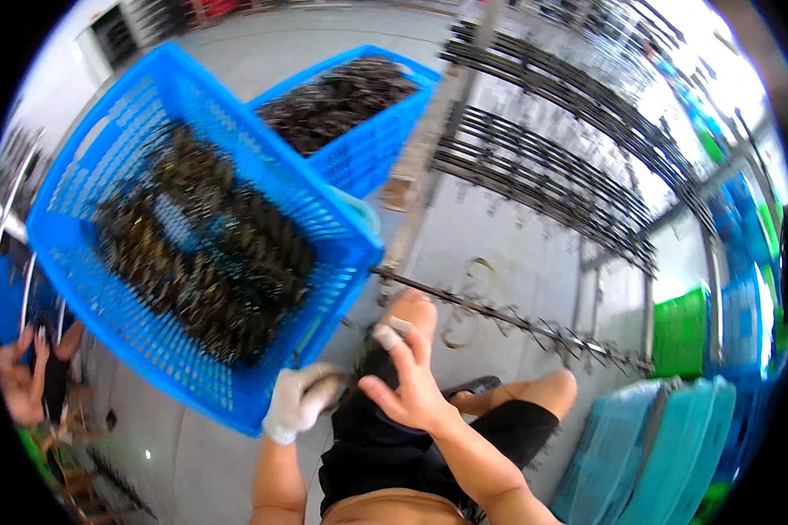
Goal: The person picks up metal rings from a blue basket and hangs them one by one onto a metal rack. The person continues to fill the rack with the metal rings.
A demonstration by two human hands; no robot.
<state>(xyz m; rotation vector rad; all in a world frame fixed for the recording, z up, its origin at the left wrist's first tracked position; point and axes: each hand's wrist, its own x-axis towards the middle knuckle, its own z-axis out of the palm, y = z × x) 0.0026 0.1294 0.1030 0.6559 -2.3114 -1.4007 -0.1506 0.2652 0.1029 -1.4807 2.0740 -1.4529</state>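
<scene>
The step in hand looks like handling the small dark parts (236,267) between the blue mesh basket (223,411) and the low hooked bar (534,326), though no part visibly travels between them. The gloved left hand (302,402) is just beside the basket's near edge, its fingers partly curled; I cannot tell whether it pinches anything. The right hand (410,385) hangs above the lap, thumb apart and fingers loosely extended, white wraps (387,336) on two fingertips; nothing shows in its grasp. If another part is wanted, the reach calls for lifting the left hand over the near rim and separating one piece without dragging its neighbours.

The parts lie inside the basket, massed in rough rows that run toward its near right corner, with bare mesh along the left wall. They look thin, closely packed and perhaps prone to tangling, blackish brown with golden glints; a patch of blue shows through the middle. Single outlines are too small to make out.
</scene>
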